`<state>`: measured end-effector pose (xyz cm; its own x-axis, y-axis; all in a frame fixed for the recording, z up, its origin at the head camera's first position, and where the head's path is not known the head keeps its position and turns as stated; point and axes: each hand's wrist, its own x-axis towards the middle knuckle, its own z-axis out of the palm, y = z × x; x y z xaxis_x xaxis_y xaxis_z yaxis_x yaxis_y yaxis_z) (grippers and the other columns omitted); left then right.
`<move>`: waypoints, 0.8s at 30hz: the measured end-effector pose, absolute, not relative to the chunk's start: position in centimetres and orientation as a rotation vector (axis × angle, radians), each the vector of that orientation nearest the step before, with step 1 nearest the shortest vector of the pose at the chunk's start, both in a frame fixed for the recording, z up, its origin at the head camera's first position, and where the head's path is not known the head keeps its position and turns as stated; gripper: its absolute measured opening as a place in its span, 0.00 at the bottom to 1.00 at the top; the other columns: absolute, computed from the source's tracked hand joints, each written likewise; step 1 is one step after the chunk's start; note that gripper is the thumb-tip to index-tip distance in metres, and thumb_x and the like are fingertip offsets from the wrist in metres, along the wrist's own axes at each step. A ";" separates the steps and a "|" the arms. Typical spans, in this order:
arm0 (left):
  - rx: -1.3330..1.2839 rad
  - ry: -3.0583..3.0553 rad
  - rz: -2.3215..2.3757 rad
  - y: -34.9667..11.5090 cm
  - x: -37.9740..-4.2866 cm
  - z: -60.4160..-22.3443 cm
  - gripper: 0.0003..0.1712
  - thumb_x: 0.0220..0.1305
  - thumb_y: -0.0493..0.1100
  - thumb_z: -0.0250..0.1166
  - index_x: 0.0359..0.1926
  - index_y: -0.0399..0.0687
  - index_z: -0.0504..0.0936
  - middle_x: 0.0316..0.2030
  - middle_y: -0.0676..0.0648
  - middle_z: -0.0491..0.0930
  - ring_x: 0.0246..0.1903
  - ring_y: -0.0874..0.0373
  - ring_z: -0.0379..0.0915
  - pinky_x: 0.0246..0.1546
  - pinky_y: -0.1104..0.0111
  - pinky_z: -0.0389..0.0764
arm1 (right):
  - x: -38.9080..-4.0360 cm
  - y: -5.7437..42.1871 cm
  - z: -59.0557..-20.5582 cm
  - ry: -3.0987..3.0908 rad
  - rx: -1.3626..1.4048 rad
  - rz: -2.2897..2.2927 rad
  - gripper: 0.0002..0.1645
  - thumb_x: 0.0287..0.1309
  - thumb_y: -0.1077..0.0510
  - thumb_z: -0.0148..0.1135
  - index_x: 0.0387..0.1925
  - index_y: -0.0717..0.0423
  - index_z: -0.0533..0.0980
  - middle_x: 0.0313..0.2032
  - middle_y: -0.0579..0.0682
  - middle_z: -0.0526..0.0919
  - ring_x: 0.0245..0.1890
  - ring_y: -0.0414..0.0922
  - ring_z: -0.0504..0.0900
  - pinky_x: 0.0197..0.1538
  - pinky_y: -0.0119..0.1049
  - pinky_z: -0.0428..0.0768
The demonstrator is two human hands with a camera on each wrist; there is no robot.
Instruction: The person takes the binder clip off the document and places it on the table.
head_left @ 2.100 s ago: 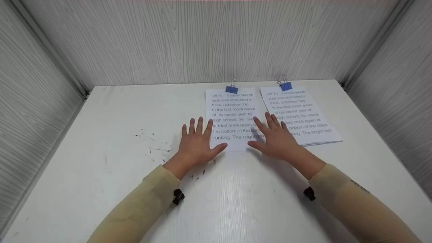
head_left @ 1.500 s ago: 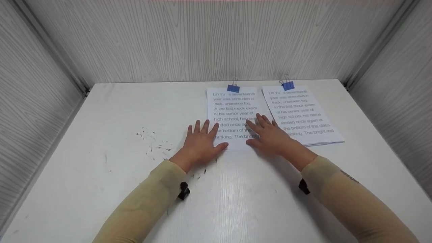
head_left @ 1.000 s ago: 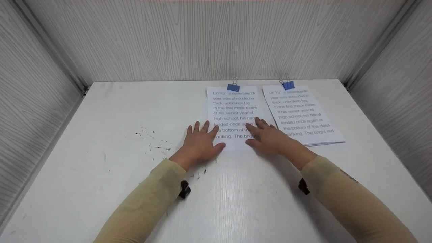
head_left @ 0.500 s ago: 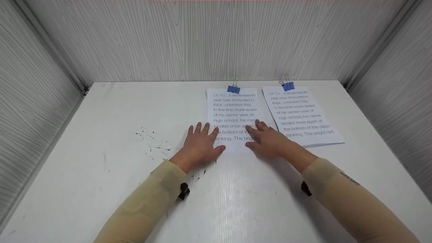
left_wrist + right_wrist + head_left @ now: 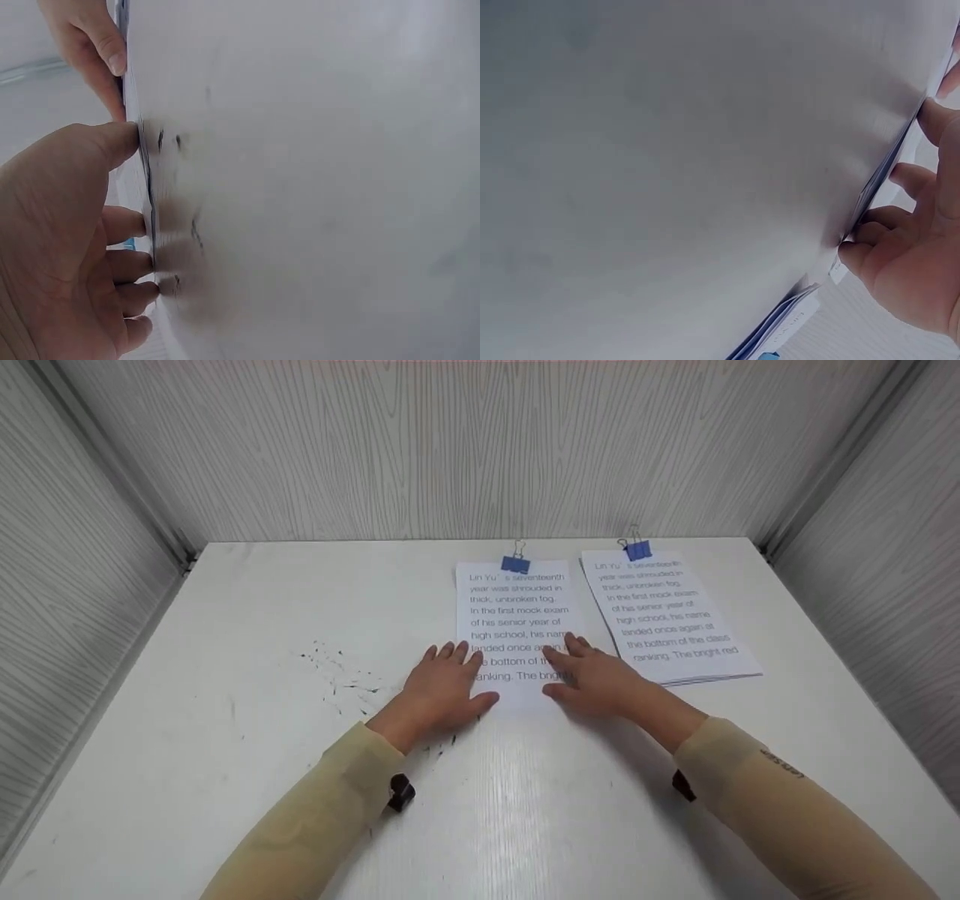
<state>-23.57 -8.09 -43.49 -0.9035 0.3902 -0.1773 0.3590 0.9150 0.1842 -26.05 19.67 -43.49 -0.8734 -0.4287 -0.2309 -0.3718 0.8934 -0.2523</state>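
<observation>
A stack of printed paper sheets point(image 5: 514, 619) lies on the white table, a blue binder clip point(image 5: 515, 565) on its far edge. My left hand point(image 5: 442, 690) rests palm down at the stack's near left side, fingertips at the paper edge and thumb on the near left corner. On the near right part lies my right hand point(image 5: 600, 684), its fingers spread over the last printed lines. In the left wrist view the left fingertips point(image 5: 139, 262) meet the table along the stack's edge. In the right wrist view the right fingertips point(image 5: 847, 247) touch beside the layered sheets point(image 5: 877, 180).
A second clipped paper stack point(image 5: 667, 619) lies slightly turned to the right, with its own blue binder clip point(image 5: 638, 550). Dark marks point(image 5: 341, 675) dot the white table point(image 5: 262, 780) left of the hands. A wood-grain panel point(image 5: 480, 450) rises behind, with side panels left and right.
The left stack and both hands have slid a little toward the person. Earlier, the right hand moved off the second stack to the left one. The second stack stays in place.
</observation>
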 end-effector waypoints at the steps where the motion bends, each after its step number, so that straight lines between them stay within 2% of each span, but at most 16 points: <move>1: 0.570 2.867 0.209 -8.1 -23.5 -43.5 0.48 0.78 0.70 0.50 0.84 0.44 0.57 0.82 0.37 0.53 0.82 0.39 0.46 0.81 0.48 0.45 | -25.9 19.6 -43.5 2.778 -0.602 -0.294 0.46 0.75 0.30 0.54 0.85 0.38 0.55 0.84 0.57 0.46 0.83 0.59 0.46 0.80 0.61 0.55; 13: 0.631 2.879 0.112 -8.4 -21.7 -43.3 0.49 0.77 0.70 0.53 0.81 0.40 0.63 0.79 0.32 0.60 0.79 0.36 0.54 0.80 0.48 0.51 | -23.7 19.3 -43.1 2.760 -0.659 -0.269 0.45 0.75 0.32 0.54 0.84 0.42 0.56 0.83 0.61 0.48 0.83 0.61 0.49 0.79 0.62 0.57; 24: 0.665 2.900 0.139 -8.8 -19.5 -43.3 0.47 0.75 0.68 0.57 0.78 0.37 0.67 0.76 0.31 0.65 0.77 0.34 0.59 0.79 0.46 0.54 | -21.8 19.1 -43.2 2.774 -0.744 -0.237 0.45 0.74 0.34 0.57 0.83 0.45 0.60 0.82 0.64 0.53 0.81 0.63 0.55 0.77 0.60 0.63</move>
